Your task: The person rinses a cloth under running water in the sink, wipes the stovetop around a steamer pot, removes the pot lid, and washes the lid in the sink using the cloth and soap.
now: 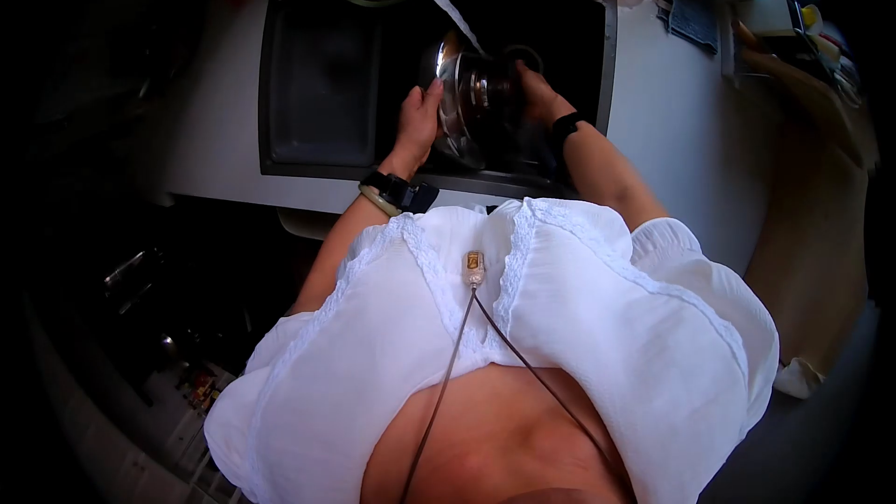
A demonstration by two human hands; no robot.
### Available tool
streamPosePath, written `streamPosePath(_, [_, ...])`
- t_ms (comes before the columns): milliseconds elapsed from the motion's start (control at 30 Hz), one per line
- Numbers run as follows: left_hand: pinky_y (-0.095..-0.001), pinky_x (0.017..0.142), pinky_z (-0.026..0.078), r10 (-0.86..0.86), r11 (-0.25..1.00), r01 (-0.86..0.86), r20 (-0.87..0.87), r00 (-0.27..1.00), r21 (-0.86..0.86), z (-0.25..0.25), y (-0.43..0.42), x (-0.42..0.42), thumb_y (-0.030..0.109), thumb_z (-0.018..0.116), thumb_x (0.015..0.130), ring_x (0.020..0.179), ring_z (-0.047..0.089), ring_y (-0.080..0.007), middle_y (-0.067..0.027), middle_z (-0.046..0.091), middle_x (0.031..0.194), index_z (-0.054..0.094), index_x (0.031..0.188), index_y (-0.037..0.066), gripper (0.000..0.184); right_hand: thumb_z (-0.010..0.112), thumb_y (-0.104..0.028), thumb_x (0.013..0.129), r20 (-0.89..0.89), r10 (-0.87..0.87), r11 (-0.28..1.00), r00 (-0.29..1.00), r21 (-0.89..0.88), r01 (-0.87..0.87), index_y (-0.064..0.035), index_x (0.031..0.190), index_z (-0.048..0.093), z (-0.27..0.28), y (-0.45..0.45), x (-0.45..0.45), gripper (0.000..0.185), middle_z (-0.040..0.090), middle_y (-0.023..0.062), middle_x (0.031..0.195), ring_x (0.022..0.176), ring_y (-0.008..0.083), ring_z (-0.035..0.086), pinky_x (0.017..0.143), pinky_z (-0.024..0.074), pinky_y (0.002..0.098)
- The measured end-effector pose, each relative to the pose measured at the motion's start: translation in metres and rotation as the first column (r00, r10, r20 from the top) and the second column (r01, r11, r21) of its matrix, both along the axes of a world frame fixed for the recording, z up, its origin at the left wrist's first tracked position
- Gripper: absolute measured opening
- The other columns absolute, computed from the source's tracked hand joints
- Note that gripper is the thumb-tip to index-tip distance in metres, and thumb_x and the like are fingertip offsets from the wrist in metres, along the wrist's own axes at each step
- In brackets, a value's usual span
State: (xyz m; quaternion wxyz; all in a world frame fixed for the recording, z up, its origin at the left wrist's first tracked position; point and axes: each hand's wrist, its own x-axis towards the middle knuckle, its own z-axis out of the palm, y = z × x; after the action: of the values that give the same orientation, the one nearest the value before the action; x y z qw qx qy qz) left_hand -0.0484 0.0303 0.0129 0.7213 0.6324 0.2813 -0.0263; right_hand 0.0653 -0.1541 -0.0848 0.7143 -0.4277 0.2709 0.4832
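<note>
Left hand [417,123] grips shiny cookware [455,110] over sink [322,107].

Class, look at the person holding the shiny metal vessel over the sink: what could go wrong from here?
The vessel looks smooth, so it might slip from the left hand and knock against the sink; the right hand's grip is hard to make out in the dark. The black watch on the left wrist sits near the sink's front edge, so splashes could wet it.

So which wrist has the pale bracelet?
The left wrist, below the left hand: the bracelet sits beside a black wristband. The right wrist shows only a black band.
</note>
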Motion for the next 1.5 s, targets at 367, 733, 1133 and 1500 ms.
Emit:
streamPosePath(367, [-0.0246,0.062,0.041,0.096,0.995,-0.098,0.069,0.993,0.021,-0.012,0.006,0.009,0.033,0.051,0.092,0.070,0.048,-0.0081,-0.0027,0.055,0.077,0.052,0.082,0.001,0.033,0.030,-0.050,0.093,0.860,0.504,0.834,0.086,-0.458,-0.309,-0.0056,0.139,0.028,0.091,0.051,-0.046,0.064,0.013,0.0140,0.149,0.139,0.0305,0.005,0.106,0.0077,0.0546])
streamPosePath(733, [-0.0278,0.052,0.032,-0.026,0.966,0.005,0.079,0.997,0.257,-0.006,0.000,0.002,0.033,0.051,0.092,0.060,0.033,-0.0087,-0.0004,0.039,0.061,0.043,0.069,0.003,0.039,0.035,-0.040,0.094,0.581,0.392,0.905,0.713,-0.104,-0.413,-0.0014,0.129,0.041,-0.086,-0.002,0.028,0.052,0.044,0.0132,0.131,0.118,0.0226,0.043,0.101,0.0331,0.0318])
streamPosePath(1133, [-0.0244,0.058,0.040,-0.030,0.989,0.013,0.116,0.993,0.148,0.004,0.001,0.014,0.035,0.042,0.096,0.063,0.046,-0.0078,-0.0001,0.053,0.070,0.055,0.081,0.004,0.037,0.043,-0.024,0.092,0.519,0.372,0.927,0.770,-0.250,-0.279,-0.0046,0.135,0.033,0.124,0.010,-0.141,0.048,0.031,0.0185,0.141,0.127,0.0316,0.033,0.105,0.0244,0.0365])
streamPosePath(1500, [-0.0313,0.066,0.049,0.153,0.882,-0.159,-0.050,0.987,-0.443,0.007,-0.005,0.024,0.024,0.042,0.093,0.075,0.059,-0.0180,-0.0062,0.061,0.084,0.058,0.089,0.005,0.025,0.058,-0.012,0.082,0.841,0.539,0.842,-0.049,-0.538,0.039,-0.0094,0.118,0.055,0.126,0.028,-0.109,0.036,0.030,0.0161,0.142,0.126,0.0405,0.031,0.104,0.0279,0.0457])
